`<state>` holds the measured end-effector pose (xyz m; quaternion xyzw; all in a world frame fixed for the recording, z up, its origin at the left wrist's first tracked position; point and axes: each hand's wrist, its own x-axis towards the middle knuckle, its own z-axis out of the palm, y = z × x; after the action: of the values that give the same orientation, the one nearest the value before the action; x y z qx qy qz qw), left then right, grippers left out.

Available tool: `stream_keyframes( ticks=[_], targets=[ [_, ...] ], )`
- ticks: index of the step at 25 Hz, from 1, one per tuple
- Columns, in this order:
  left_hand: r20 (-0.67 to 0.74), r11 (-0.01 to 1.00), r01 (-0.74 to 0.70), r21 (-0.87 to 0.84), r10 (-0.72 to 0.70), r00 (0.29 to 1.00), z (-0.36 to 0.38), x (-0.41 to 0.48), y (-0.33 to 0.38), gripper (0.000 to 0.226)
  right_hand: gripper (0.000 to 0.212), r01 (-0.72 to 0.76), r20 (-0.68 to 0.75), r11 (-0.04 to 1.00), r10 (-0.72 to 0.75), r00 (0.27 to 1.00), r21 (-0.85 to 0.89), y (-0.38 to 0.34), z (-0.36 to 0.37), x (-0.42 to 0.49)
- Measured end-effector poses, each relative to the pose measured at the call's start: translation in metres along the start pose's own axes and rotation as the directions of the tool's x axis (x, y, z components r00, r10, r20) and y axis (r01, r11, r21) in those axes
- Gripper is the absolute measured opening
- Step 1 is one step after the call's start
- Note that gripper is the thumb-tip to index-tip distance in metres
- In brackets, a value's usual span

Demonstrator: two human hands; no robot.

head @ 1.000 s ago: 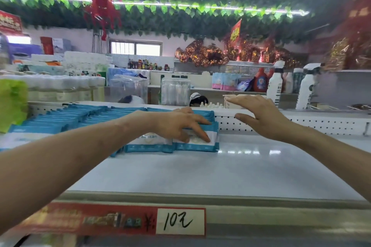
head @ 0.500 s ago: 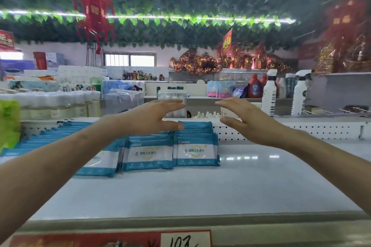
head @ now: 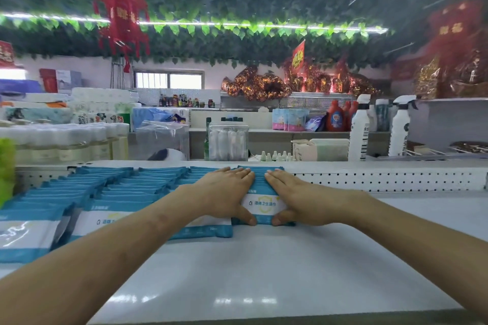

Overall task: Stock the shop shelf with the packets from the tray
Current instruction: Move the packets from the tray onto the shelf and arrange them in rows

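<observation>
Head: packets (head: 264, 204) apparently under flat fingers (head: 235, 174)

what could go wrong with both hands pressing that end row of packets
The left hand and right hand press on the end row of blue and white packets; on the glossy white shelf its front packet could slide forward. Nothing stands to that row's right, so packets may splay sideways. The left forearm hangs over the neighbouring row and could nudge it.
</observation>
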<state>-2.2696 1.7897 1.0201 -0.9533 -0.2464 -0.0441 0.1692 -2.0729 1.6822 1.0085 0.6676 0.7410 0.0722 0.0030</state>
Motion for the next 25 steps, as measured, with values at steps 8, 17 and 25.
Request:
stream_keyframes(
  ticks=[8,17,25],
  targets=[
    [-0.064,0.998,0.05,-0.038,-0.053,0.997,0.013,0.008,0.001,0.103,0.099,0.02,-0.103,1.0,-0.02,0.995,0.003,0.011,0.016,0.006],
    [0.004,0.969,0.118,-0.218,-0.121,0.993,-0.037,-0.063,-0.043,0.101,0.101,-0.011,-0.11,1.0,0.011,0.994,0.005,-0.015,-0.03,-0.016],
    [0.141,0.992,0.061,-0.109,-0.046,0.989,-0.05,-0.133,-0.104,0.101,0.1,-0.047,-0.003,0.999,0.047,0.999,0.013,-0.113,-0.047,-0.019]
  ],
)
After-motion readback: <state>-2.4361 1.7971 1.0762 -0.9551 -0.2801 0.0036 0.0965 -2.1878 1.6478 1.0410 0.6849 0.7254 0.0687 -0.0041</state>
